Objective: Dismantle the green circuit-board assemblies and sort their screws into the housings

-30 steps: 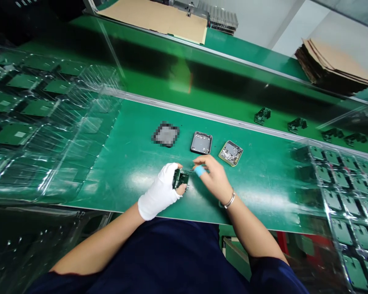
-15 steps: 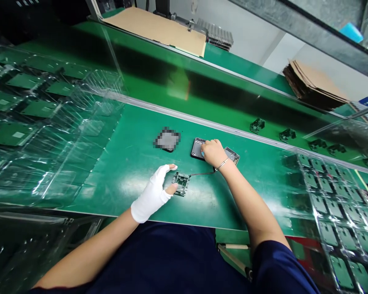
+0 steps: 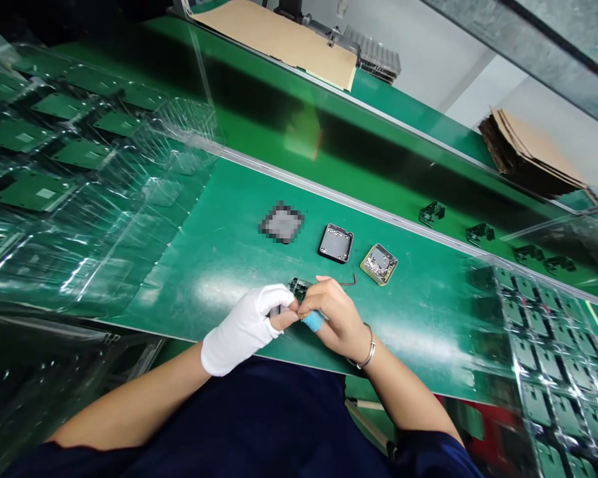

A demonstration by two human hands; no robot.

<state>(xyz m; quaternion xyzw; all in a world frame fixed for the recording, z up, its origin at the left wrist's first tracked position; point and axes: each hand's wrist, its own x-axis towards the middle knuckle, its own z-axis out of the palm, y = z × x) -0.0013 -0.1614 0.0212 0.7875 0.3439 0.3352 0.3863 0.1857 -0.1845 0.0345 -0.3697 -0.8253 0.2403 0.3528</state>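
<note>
My left hand [image 3: 252, 322], in a white glove with bare thumb and fingertip, is closed in a pinch. My right hand [image 3: 333, 315], with blue tape round one finger, meets it tip to tip, also pinched. Whatever small thing sits between the fingertips is too hidden to name. Just behind the fingers a green circuit board [image 3: 299, 287] shows in part; my hands cover the rest. A thin dark L-shaped rod, like a hex key [image 3: 353, 281], lies beyond my right hand. Farther back are an open black square case [image 3: 335, 243] and a second case with silvery metal inside [image 3: 379, 264].
A blurred-out grey square item [image 3: 282, 223] lies left of the cases. Clear plastic trays of green boards stand at left [image 3: 80, 153] and right [image 3: 543, 352]. Several small dark parts [image 3: 432, 213] sit along the back ledge. Brown cardboard [image 3: 528, 153] is stacked at far right.
My right hand has come back from the black case to my left hand, uncovering both cases. My left fingers have closed from a spread grip around the circuit board. The view has shifted slightly.
</note>
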